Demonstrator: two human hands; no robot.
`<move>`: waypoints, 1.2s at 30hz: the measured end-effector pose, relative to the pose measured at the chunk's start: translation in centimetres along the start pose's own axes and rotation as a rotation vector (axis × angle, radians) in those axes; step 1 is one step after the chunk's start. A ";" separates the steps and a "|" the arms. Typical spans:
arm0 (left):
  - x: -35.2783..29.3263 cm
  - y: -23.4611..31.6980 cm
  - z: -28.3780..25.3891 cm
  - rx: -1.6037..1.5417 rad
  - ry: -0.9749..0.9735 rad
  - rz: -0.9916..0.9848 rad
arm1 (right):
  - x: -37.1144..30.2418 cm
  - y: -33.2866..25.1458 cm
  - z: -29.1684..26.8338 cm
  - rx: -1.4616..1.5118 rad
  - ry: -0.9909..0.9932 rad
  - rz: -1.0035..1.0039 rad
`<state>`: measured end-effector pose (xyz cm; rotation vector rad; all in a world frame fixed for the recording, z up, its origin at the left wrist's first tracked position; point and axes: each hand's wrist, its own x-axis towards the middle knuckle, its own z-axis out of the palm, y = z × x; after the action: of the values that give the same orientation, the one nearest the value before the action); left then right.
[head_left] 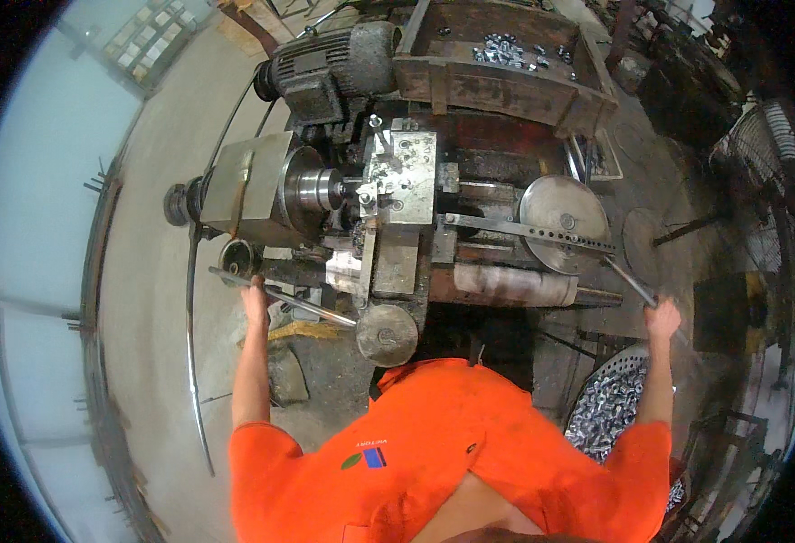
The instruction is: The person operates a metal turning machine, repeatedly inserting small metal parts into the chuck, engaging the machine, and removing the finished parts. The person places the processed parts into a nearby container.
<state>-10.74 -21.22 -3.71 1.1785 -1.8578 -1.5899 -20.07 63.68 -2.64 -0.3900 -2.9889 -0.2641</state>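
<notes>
A lathe-like machine stands before me, with a round steel spindle [316, 189] facing a metal tool block [406, 176]. At the left, my left hand [254, 297] is closed round a long metal lever [312, 309] that runs to a round disc [387, 335] at the machine's front. On the right, my right hand [662, 319] grips a metal rod handle [631, 279]. That handle joins a perforated flat bar [533, 231], which crosses a large round plate [560, 204] and reaches toward the tool block. Whether a workpiece sits in the spindle is too small to tell.
Behind the machine are an electric motor [330, 72] and a wooden box [506, 86] holding several small metal parts [511, 52]. A perforated basket full of metal parts [610, 407] stands by my right arm. A fan with a wire guard [764, 145] is at the far right.
</notes>
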 end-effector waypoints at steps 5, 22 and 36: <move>0.6 -1.5 -2.7 -0.277 -0.089 -0.107 | 1.3 -6.1 -1.6 0.049 0.279 0.116; 0.1 -20.5 1.3 1.001 0.167 0.513 | -8.9 -17.6 -10.2 0.983 0.008 -0.137; 3.0 -14.8 -6.2 1.244 -0.651 0.007 | -11.7 -30.7 -36.7 1.106 0.356 -1.743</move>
<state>-2.83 -27.09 -16.75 1.0489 -3.4878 -0.6974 -13.58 24.72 26.86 1.9487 -1.7525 0.9856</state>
